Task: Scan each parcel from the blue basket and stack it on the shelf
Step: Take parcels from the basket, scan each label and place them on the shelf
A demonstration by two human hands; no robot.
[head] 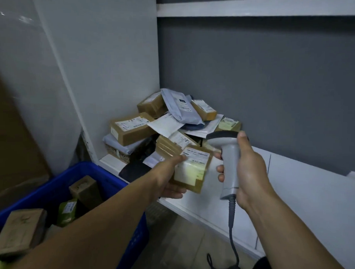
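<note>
Gripping the flat cardboard parcel (192,170) by its left edge, the left hand (170,182) holds it just beside the right hand (252,172), which clasps the scanner (228,158); it looks light and stiff.

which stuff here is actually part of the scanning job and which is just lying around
Part of the job: parcel in left hand, scanner in right hand, blue basket with waiting parcels, shelf, stacked pile.
Just lying about: plastic-wrapped brown panel at left, upper shelf board.
</note>
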